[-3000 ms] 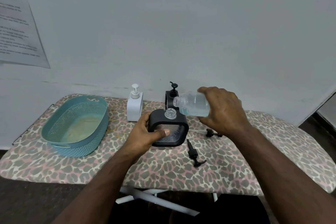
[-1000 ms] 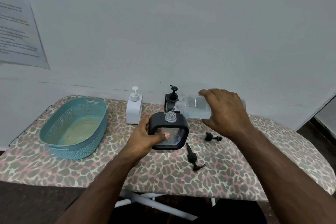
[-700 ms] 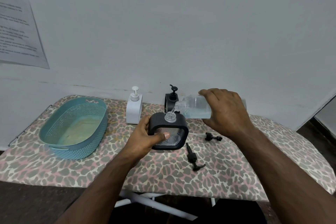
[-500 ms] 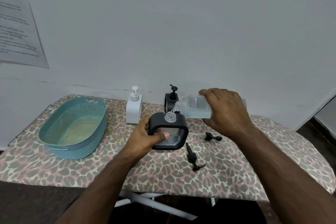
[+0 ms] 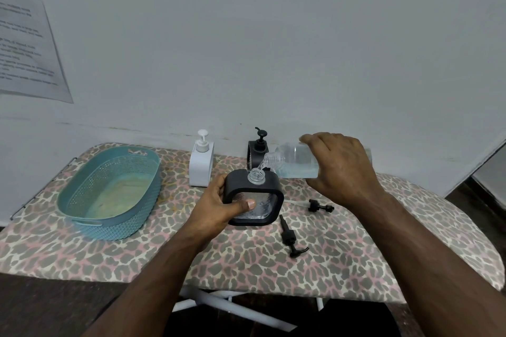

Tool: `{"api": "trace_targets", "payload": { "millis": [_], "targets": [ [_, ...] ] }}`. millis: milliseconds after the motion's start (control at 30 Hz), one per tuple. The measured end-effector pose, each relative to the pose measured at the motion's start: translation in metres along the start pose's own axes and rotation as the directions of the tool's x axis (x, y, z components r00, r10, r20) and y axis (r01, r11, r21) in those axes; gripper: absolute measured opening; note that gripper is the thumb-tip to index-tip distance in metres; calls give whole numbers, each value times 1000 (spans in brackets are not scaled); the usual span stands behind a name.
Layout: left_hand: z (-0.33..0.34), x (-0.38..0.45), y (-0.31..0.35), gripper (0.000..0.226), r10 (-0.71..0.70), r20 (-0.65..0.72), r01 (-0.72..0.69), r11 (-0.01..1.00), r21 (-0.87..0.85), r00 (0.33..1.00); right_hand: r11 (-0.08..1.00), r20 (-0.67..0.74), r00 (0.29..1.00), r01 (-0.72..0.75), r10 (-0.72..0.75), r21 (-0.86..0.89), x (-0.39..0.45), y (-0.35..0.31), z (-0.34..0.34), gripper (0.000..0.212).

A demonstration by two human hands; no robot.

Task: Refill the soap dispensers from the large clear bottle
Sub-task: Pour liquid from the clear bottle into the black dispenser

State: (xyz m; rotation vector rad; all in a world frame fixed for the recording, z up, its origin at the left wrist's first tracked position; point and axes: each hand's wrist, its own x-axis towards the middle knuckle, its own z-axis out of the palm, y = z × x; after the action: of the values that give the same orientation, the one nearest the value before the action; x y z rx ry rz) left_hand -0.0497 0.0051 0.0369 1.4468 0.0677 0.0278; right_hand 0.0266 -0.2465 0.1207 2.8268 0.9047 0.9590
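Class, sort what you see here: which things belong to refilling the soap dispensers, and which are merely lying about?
In use: large clear bottle, black dispenser being filled, left hand, right hand, white dispenser, second black dispenser, two loose pumps.

Lying about: teal basket, wall paper sheet.

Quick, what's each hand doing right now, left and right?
Left hand: grips the black dispenser, steadying it on the board.
Right hand: holds the clear bottle tilted, pouring into the dispenser's open neck.
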Motion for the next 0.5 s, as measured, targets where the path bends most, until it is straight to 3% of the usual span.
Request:
{"api": "trace_targets", "payload": {
  "millis": [500],
  "targets": [
    [0,1,0,56,4,-10,-4,1000,7,1000,1000,7,1000,0,0,2,1,1,-1,77]
  ]
}}
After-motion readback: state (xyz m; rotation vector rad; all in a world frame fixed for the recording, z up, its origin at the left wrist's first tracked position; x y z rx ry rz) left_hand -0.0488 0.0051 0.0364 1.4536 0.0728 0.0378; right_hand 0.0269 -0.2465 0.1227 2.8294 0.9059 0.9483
